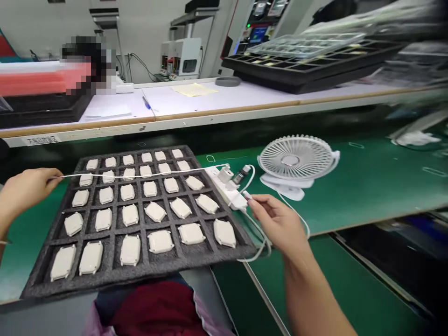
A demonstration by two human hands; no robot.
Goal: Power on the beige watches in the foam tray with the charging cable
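White cable (pixel 119 177) pinched in L grip (pixel 30 189), runs R abv tray (pixel 140 274).

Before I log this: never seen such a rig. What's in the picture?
There's no robot: one camera on a person's head looks forward and down at their bare hands. The left hand pinches a white cable stretched across a dark foam tray, whose compartments hold pale parts. The right hand is at a white power strip; its exact grip is unclear. A white fan sits farther right on the green table.
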